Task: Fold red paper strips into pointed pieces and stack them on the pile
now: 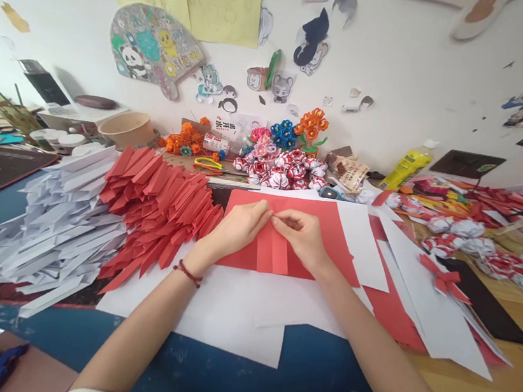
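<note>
Left hand (244,224) and right hand (302,235) both pinch the upper end of a red paper strip (272,258) between fingertips, hands nearly touching. Strip's lower end hangs over the red sheet (331,231), which overlaps white sheets (234,327); red folded pieces (159,202) are piled just left, white folded pieces (60,221) beyond them.

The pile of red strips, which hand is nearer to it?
Left. The left hand is beside the pile of red strips; the right hand is farther off, beyond the left.
</note>
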A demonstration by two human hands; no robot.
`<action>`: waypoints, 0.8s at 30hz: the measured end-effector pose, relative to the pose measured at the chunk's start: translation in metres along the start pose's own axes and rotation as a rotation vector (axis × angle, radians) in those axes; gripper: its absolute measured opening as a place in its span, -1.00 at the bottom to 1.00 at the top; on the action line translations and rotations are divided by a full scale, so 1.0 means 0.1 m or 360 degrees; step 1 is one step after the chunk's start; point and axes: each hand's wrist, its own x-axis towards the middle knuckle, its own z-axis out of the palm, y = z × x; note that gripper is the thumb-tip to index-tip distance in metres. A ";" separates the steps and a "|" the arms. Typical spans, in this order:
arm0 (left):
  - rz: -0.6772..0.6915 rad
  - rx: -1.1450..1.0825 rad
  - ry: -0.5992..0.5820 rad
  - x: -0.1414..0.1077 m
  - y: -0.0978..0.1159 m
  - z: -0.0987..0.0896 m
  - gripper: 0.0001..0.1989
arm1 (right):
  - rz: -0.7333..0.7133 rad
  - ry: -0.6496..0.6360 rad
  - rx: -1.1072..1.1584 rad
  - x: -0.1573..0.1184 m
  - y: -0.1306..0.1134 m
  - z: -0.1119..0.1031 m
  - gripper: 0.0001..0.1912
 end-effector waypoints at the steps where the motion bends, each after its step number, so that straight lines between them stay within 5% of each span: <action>1: 0.0002 0.0001 -0.0011 0.00 0.00 -0.01 -0.68 | 0.0001 0.0008 0.0009 0.00 0.00 0.00 -0.75; 10: 0.0093 -0.0064 0.0028 -0.01 -0.03 0.03 -0.63 | 0.0091 -0.0030 0.0086 0.01 -0.01 -0.04 -0.75; 15: -0.0104 -0.0408 0.0023 0.00 -0.05 -0.02 -0.57 | 0.0162 -0.0122 0.0011 0.02 -0.06 -0.07 -0.74; 24: -0.0225 -0.0580 -0.0142 -0.01 -0.10 -0.09 -0.61 | 0.0166 0.0399 0.0207 0.06 -0.02 -0.11 -0.66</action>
